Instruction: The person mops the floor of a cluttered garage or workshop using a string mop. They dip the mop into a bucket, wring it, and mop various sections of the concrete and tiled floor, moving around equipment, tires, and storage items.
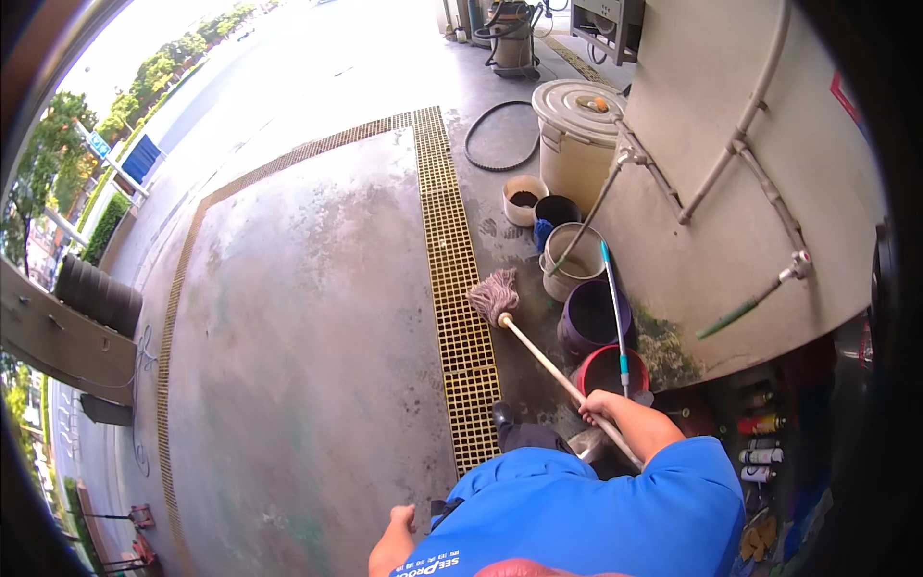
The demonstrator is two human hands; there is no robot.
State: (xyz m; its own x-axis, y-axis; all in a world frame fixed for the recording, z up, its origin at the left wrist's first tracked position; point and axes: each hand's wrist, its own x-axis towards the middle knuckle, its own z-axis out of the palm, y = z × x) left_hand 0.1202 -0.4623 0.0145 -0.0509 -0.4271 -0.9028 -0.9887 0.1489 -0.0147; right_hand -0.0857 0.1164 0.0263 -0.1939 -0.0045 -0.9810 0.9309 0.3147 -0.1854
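My right hand [596, 406] grips the wooden handle of a mop, whose pinkish string head [493, 296] lies on the wet floor at the edge of the yellow grating [440, 240]. Just beyond that hand stand a red bucket [596, 363] and a purple bucket [586, 317]; a pole with teal grips [611, 298] leans among them. My left hand [402, 519] hangs at my left side with its fingers curled, nothing visible in it. A dark shoe [502, 415] shows beside the grating.
More buckets [567, 252] and a lidded barrel [567, 154] line the wall [750, 250], which carries pipes. A hose loop [468, 135] and a vacuum [511, 53] are farther back. Cans [760, 452] sit at lower right, red jacks [142, 548] at lower left.
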